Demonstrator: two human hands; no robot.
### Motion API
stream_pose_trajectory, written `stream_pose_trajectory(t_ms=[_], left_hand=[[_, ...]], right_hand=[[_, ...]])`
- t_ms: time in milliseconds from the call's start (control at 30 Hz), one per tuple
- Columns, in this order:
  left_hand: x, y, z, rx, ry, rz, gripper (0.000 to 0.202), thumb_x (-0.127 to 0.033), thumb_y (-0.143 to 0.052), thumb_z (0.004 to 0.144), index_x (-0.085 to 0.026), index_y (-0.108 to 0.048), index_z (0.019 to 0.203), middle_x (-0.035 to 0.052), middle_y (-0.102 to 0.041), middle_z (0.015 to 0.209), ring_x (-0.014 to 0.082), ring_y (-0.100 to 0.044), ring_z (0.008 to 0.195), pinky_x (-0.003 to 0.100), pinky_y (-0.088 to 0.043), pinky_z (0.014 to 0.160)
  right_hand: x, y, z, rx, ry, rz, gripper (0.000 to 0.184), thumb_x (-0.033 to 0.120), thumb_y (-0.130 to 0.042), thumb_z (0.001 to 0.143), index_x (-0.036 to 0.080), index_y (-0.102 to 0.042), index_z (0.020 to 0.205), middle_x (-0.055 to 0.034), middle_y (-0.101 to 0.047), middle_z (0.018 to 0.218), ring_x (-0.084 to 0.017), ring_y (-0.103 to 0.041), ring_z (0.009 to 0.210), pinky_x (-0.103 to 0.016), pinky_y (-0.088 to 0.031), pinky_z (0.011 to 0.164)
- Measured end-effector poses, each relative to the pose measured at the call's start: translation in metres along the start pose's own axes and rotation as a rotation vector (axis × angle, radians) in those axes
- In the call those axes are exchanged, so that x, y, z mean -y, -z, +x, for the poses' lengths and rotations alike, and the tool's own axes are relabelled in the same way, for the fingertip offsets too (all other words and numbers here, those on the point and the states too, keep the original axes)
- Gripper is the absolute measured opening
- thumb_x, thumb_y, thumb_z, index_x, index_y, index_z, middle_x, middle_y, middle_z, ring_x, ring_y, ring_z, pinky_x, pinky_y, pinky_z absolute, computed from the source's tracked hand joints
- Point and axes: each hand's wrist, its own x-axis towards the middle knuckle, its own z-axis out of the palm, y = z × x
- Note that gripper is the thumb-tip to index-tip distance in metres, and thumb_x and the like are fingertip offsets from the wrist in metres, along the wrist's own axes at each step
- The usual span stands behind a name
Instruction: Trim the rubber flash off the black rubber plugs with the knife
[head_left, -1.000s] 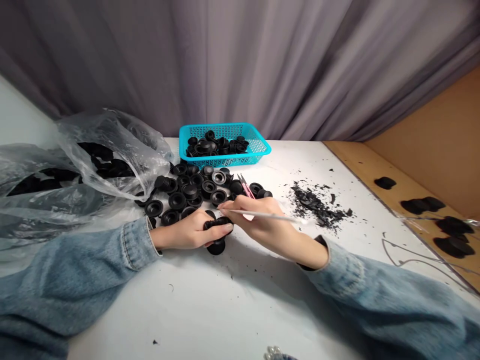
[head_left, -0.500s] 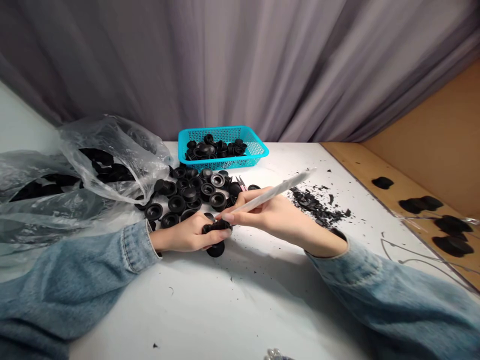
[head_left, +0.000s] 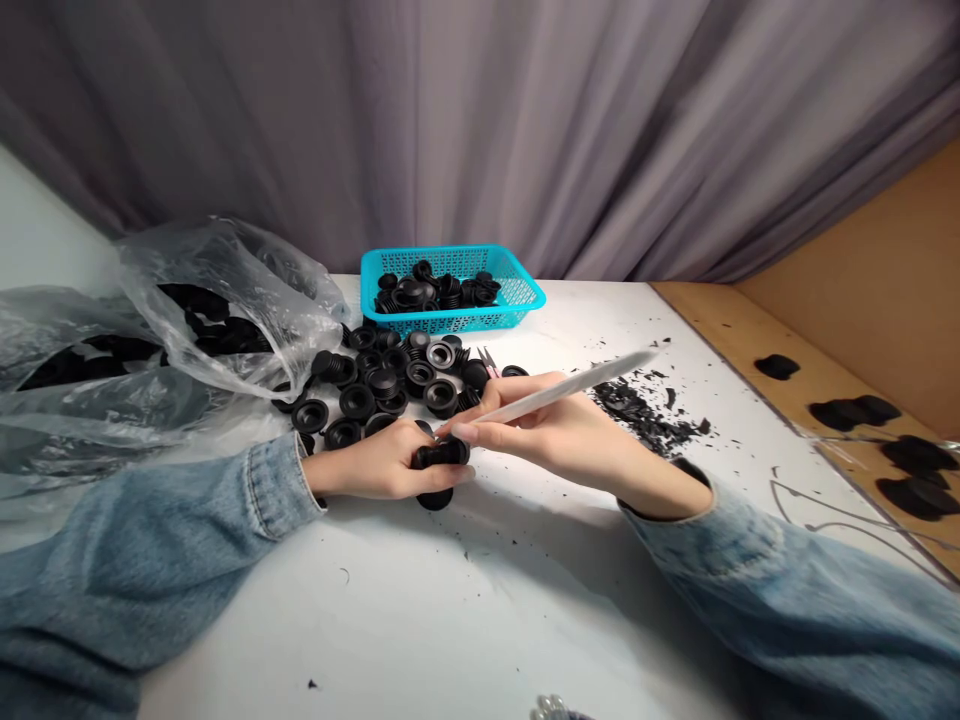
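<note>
My left hand [head_left: 382, 462] is closed around a black ribbed rubber plug [head_left: 441, 455], the thumb along its near side. Below that plug, another round black part [head_left: 435, 498] shows by the fingers. My right hand [head_left: 544, 425] pinches a slim whitish tool [head_left: 574, 388] like a pen, its back end pointing up to the right. The tool's tip meets the plug or lies just at it; fingers hide the exact spot and the kind of tool. Behind both hands spreads a pile of similar black plugs [head_left: 356, 402].
A blue basket [head_left: 450, 320] of black plugs stands at the back. Clear plastic bags [head_left: 217, 370] with black parts lie left. Small scissors-like blades [head_left: 489, 362] poke out behind my right hand. Black shavings [head_left: 649, 410] cover the right side; black pads [head_left: 915, 455] lie on the brown board [head_left: 720, 320].
The view has shifted slightly. My left thumb is stretched out a little more along the plug, and the plug is turned slightly. Both grips stay the same.
</note>
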Motion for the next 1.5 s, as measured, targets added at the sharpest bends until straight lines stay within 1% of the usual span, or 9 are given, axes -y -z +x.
stream_pose_trajectory(t_ms=[233, 333, 533, 633, 800, 1133, 1233, 1367, 1500], left_hand=[[-0.001, -0.001, 0.0, 0.029, 0.031, 0.013, 0.037, -0.036, -0.05, 0.085, -0.017, -0.037, 0.056, -0.0057, -0.027, 0.05, 0.0067, -0.028, 0.045, 0.021, -0.023, 0.042], [-0.002, -0.001, 0.001, 0.019, 0.028, 0.018, 0.04, -0.036, -0.05, 0.085, -0.016, -0.036, 0.053, -0.0057, -0.024, 0.05, 0.0066, -0.027, 0.044, 0.022, -0.022, 0.042], [-0.002, -0.002, 0.003, 0.026, 0.009, -0.032, 0.03, -0.033, -0.048, 0.087, -0.014, -0.05, 0.063, -0.0044, -0.037, 0.056, 0.0077, -0.036, 0.051, 0.019, -0.031, 0.049], [-0.002, -0.002, 0.004, 0.019, 0.022, -0.034, 0.032, -0.033, -0.048, 0.087, -0.014, -0.051, 0.062, -0.0046, -0.036, 0.055, 0.0079, -0.037, 0.052, 0.019, -0.032, 0.049], [-0.002, -0.002, 0.005, -0.013, -0.009, -0.059, 0.026, -0.029, -0.048, 0.086, -0.013, -0.053, 0.065, -0.0044, -0.042, 0.057, 0.0081, -0.039, 0.055, 0.018, -0.034, 0.05], [-0.004, -0.003, 0.007, -0.028, -0.05, -0.086, 0.019, -0.027, -0.049, 0.086, -0.014, -0.058, 0.075, -0.0026, -0.053, 0.064, 0.0097, -0.046, 0.06, 0.018, -0.039, 0.055], [-0.005, -0.003, 0.007, -0.036, -0.048, -0.084, 0.022, -0.029, -0.05, 0.085, -0.014, -0.056, 0.07, -0.0037, -0.05, 0.06, 0.0088, -0.043, 0.056, 0.018, -0.037, 0.053], [-0.002, -0.004, 0.007, -0.02, -0.018, -0.064, 0.033, -0.032, -0.048, 0.086, -0.014, -0.047, 0.058, -0.0056, -0.037, 0.05, 0.0069, -0.035, 0.048, 0.018, -0.031, 0.045], [0.001, -0.005, 0.006, -0.001, 0.023, -0.093, 0.038, -0.032, -0.044, 0.088, -0.015, -0.042, 0.055, -0.0058, -0.038, 0.048, 0.0067, -0.036, 0.047, 0.018, -0.03, 0.045]], right_hand=[[-0.001, -0.003, -0.003, 0.061, 0.023, 0.001, 0.025, 0.031, -0.063, 0.08, 0.015, -0.059, 0.061, -0.0004, -0.061, 0.062, -0.009, -0.046, 0.056, -0.021, -0.033, 0.047], [-0.001, -0.001, -0.005, 0.06, 0.054, -0.058, 0.025, 0.032, -0.062, 0.08, 0.016, -0.059, 0.062, 0.0018, -0.056, 0.057, -0.008, -0.044, 0.052, -0.021, -0.033, 0.046], [-0.001, 0.005, -0.007, 0.075, 0.077, -0.147, 0.028, 0.036, -0.062, 0.08, 0.016, -0.058, 0.06, 0.0037, -0.051, 0.052, -0.007, -0.042, 0.048, -0.02, -0.032, 0.043], [-0.002, 0.005, -0.006, 0.073, 0.083, -0.144, 0.027, 0.036, -0.062, 0.08, 0.017, -0.059, 0.062, 0.0036, -0.052, 0.051, -0.008, -0.043, 0.049, -0.02, -0.033, 0.043], [-0.003, 0.003, -0.005, 0.073, 0.092, -0.134, 0.025, 0.034, -0.06, 0.082, 0.017, -0.058, 0.064, -0.0007, -0.063, 0.063, -0.01, -0.051, 0.055, -0.022, -0.039, 0.049], [-0.004, 0.001, -0.005, 0.051, 0.163, -0.177, 0.027, 0.035, -0.059, 0.082, 0.017, -0.057, 0.063, 0.0022, -0.059, 0.057, -0.007, -0.047, 0.049, -0.021, -0.033, 0.043], [-0.004, 0.001, -0.005, 0.046, 0.175, -0.203, 0.027, 0.034, -0.059, 0.083, 0.017, -0.058, 0.063, 0.0026, -0.058, 0.054, -0.007, -0.046, 0.047, -0.021, -0.033, 0.043], [-0.007, -0.002, -0.008, 0.033, 0.211, -0.312, 0.024, 0.03, -0.055, 0.085, 0.017, -0.06, 0.066, 0.0008, -0.06, 0.056, -0.008, -0.047, 0.048, -0.021, -0.035, 0.046], [-0.014, -0.017, -0.013, -0.086, 0.301, -0.494, 0.021, 0.024, -0.048, 0.088, 0.018, -0.06, 0.071, -0.0025, -0.065, 0.064, -0.009, -0.052, 0.049, -0.022, -0.038, 0.049]])
